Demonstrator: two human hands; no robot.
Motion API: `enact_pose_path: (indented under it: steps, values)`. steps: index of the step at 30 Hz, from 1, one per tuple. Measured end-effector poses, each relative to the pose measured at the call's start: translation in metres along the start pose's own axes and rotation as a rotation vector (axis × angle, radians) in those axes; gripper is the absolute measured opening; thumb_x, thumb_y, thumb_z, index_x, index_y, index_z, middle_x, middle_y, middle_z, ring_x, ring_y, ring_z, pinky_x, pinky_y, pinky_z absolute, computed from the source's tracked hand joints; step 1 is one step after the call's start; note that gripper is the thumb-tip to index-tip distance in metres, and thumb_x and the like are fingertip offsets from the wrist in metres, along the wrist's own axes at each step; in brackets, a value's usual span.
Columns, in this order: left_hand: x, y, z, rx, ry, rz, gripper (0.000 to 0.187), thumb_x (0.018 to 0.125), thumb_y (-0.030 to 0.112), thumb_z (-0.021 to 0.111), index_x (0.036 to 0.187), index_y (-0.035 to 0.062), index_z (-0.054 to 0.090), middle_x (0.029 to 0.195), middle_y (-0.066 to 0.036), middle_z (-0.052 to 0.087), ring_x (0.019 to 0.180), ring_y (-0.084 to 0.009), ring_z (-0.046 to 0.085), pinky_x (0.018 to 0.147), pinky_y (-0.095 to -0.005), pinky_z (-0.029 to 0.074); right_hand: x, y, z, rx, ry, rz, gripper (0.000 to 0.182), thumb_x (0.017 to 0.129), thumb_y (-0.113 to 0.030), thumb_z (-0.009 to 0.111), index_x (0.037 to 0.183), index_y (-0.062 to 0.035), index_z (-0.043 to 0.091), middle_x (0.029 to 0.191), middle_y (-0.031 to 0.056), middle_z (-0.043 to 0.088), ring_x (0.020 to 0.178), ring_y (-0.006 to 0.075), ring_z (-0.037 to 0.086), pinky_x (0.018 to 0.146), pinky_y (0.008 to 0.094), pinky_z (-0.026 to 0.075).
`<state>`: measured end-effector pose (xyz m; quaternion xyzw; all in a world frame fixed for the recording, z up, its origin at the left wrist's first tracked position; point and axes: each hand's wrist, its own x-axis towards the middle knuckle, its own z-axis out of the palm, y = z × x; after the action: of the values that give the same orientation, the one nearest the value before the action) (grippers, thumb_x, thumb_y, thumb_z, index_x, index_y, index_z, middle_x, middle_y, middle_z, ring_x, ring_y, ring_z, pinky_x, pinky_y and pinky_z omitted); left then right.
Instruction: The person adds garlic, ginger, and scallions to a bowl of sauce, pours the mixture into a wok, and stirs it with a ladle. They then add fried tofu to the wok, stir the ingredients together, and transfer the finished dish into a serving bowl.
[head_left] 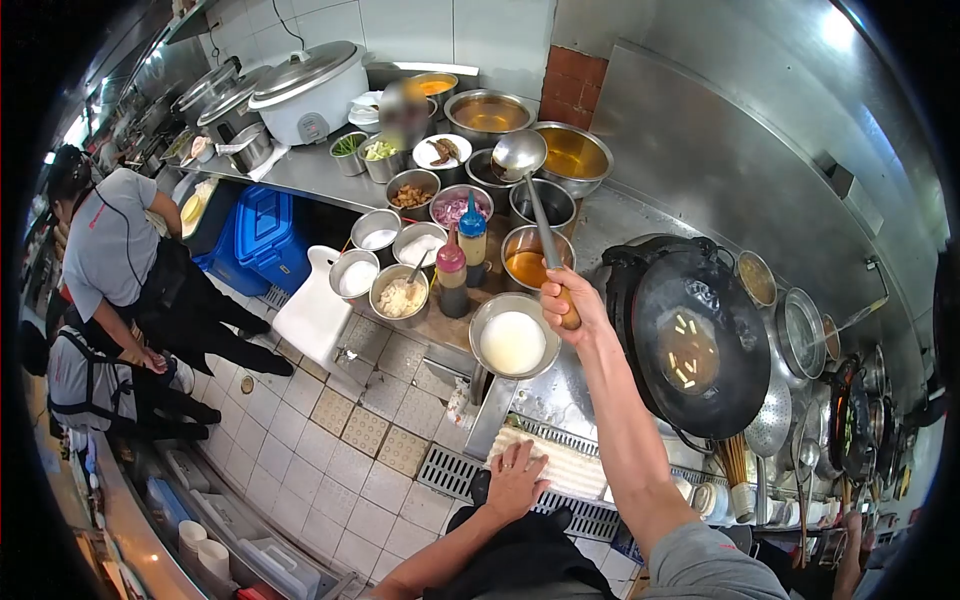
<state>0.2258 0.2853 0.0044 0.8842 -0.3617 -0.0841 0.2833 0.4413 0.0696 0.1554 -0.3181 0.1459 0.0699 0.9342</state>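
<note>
Head view. Left hand point(517, 478): nearest the camera, fingers spread, palm down, resting flat on a folded white cloth point(560, 462) at the front edge of the steel tabletop point(640, 215); holding nothing, apparently bracing the body during the reach.

Right hand point(572, 296): arm stretched forward, fingers wrapped tight round the wooden grip of one long-handled ladle point(522, 152). Ladle bowl was held high over the far bowls of amber sauce point(572, 153), well clear of the wok, the long handle giving reach across the seasoning station.

Wok point(700, 345): one, black, on the burner to the right of the ladle hand, with a shallow pool of brown liquid and pale strips at its centre.

Seasoning bowls: roughly fifteen steel bowls grouped within arm's reach; the nearest, just beside the right hand, held a white liquid point(513, 342); others held white powders, chopped garlic, red onion, greens.

Squeeze bottles point(452, 272): two, one red-capped, one blue-capped, upright among the bowls.

Rice cookers point(305, 92): one white, two steel behind it, at the far left.

People: two, in grey shirts and dark aprons, bent low over the tiled floor point(330, 460) at left; their hands' work could not be told.
</note>
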Motion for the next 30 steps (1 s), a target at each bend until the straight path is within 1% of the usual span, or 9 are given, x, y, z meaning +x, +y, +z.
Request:
enact_pose_path:
  steps: [4,7,10,12,16,20,22,25,30]
  values:
    - [-0.005,0.000,-0.005,0.034,0.000,0.047,0.048,0.085,0.033,0.067,0.128,0.0159,0.057,0.138,-0.016,0.043,0.129,-0.0358,0.037,0.100,-0.0557,0.029,-0.035,-0.005,-0.013,0.137,-0.029,-0.010,0.020,0.094,-0.012,0.055,0.114,-0.0125,0.053,0.065,-0.0014,0.049,0.040,0.0077,0.041,0.034,0.0258,0.036]
    - [0.005,-0.008,-0.033,-0.093,0.156,0.025,0.045,0.084,0.021,0.067,0.127,0.0105,0.056,0.139,-0.019,0.044,0.129,-0.0378,0.039,0.104,-0.0547,0.029,-0.093,-0.004,-0.028,0.287,-0.071,-0.063,0.033,0.097,-0.012,0.049,0.130,-0.0134,0.051,0.063,-0.0021,0.044,0.038,0.0073,0.038,0.032,0.0248,0.034]
    - [0.081,-0.050,-0.073,-0.297,0.542,-0.093,0.046,0.089,0.018,0.062,0.130,0.0004,0.049,0.135,-0.025,0.045,0.124,-0.0433,0.043,0.105,-0.0499,0.033,-0.203,0.011,-0.060,0.210,0.046,-0.247,0.041,0.096,-0.008,0.047,0.136,-0.0116,0.046,0.062,0.0011,0.044,0.035,0.0084,0.036,0.030,0.0246,0.033]
    - [0.129,-0.079,-0.086,-0.335,0.750,-0.116,0.054,0.091,0.016,0.061,0.137,-0.0028,0.040,0.138,-0.025,0.043,0.130,-0.0409,0.039,0.110,-0.0470,0.030,-0.265,0.019,-0.056,-0.120,0.421,-0.319,0.048,0.092,-0.004,0.048,0.139,-0.0090,0.043,0.063,0.0033,0.045,0.034,0.0098,0.038,0.029,0.0252,0.033]
    - [0.209,-0.128,-0.096,-0.228,0.969,-0.245,0.078,0.086,0.024,0.070,0.144,-0.0049,0.027,0.143,-0.026,0.036,0.134,-0.0417,0.034,0.112,-0.0473,0.027,-0.365,0.029,-0.060,-0.431,0.730,-0.234,0.044,0.084,-0.002,0.056,0.127,-0.0047,0.047,0.064,0.0043,0.048,0.036,0.0113,0.042,0.030,0.0253,0.034]
    - [0.244,-0.136,-0.109,-0.221,0.928,-0.322,0.078,0.081,0.028,0.075,0.139,-0.0060,0.034,0.135,-0.027,0.046,0.126,-0.0415,0.044,0.106,-0.0447,0.034,-0.412,0.019,-0.080,-0.545,0.874,-0.120,0.044,0.085,-0.002,0.058,0.129,-0.0027,0.050,0.063,0.0016,0.049,0.038,0.0090,0.042,0.033,0.0234,0.032]
    - [0.250,-0.129,-0.113,-0.130,0.878,-0.451,0.070,0.081,0.028,0.075,0.133,-0.0042,0.040,0.125,-0.026,0.054,0.118,-0.0399,0.051,0.099,-0.0449,0.040,-0.413,0.017,-0.098,-0.576,0.921,-0.150,0.033,0.085,-0.003,0.057,0.118,-0.0006,0.053,0.061,-0.0002,0.050,0.038,0.0088,0.043,0.033,0.0246,0.033]
    - [0.251,-0.121,-0.117,-0.130,0.837,-0.503,0.062,0.082,0.029,0.075,0.126,-0.0019,0.045,0.115,-0.023,0.061,0.108,-0.0406,0.057,0.092,-0.0468,0.044,-0.404,0.025,-0.123,-0.669,0.908,-0.202,0.049,0.086,-0.001,0.058,0.133,-0.0025,0.046,0.061,0.0006,0.049,0.040,0.0095,0.045,0.034,0.0247,0.034]
    - [0.243,-0.138,-0.114,-0.147,0.979,-0.464,0.063,0.082,0.032,0.075,0.125,-0.0024,0.045,0.111,-0.024,0.063,0.103,-0.0415,0.060,0.089,-0.0484,0.044,-0.433,0.008,-0.120,-0.339,0.787,-0.166,0.045,0.086,-0.002,0.058,0.130,0.0005,0.046,0.061,0.0012,0.049,0.040,0.0096,0.045,0.034,0.0248,0.034]
